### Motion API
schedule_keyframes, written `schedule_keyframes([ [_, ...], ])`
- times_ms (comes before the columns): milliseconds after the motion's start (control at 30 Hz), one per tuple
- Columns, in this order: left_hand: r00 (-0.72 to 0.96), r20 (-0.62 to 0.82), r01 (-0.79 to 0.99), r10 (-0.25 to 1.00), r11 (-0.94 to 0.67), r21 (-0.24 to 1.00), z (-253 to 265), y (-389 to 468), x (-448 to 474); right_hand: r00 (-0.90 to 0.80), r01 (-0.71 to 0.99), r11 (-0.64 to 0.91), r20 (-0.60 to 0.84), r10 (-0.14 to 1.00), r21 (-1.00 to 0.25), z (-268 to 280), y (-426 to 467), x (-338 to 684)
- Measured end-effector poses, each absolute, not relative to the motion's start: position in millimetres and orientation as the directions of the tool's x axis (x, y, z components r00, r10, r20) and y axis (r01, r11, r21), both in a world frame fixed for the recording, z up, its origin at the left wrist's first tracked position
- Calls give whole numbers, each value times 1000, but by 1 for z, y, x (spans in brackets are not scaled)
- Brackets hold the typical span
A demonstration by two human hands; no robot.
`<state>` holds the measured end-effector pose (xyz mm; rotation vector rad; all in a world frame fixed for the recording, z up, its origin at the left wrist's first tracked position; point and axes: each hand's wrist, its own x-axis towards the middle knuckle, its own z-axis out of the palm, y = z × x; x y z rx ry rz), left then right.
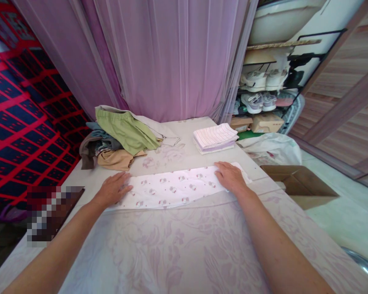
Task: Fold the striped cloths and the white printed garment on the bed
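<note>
A pair of white children's trousers or a similar long garment [171, 188], printed with small cartoon figures, lies flat and folded lengthwise across the table; its exact kind I cannot tell. My left hand [113, 190] rests on its left end, fingers spread. On the right end lies my right hand [230, 176], palm down with the fingers stretched out. Neither hand grips the cloth. Beyond the right hand sits a neat stack of folded striped clothes [215, 136].
A loose heap of clothes, with green shorts [129, 128] on top, lies at the back left. Lilac curtains [171, 61] hang behind the table [171, 253]. Right of it are an open cardboard box [300, 183], a white plastic bag [272, 149] and a shoe rack holding sneakers [257, 102].
</note>
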<state>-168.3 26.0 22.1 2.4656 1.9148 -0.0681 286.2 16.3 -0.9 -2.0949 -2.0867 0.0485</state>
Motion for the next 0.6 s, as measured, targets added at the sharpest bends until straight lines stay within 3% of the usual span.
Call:
schedule_keyframes([
  [133, 452, 141, 878, 881, -467, 103, 29, -7, -143, -139, 945, 182, 167, 976, -271, 12, -1, 260],
  [300, 645, 101, 755, 758, -652, 74, 27, -48, -94, -587, 684, 591, 159, 794, -428, 21, -39, 209],
  [600, 735, 138, 676, 664, -705, -212, 9, -48, -82, -630, 742, 662, 229, 742, -107, -2, -49, 176],
])
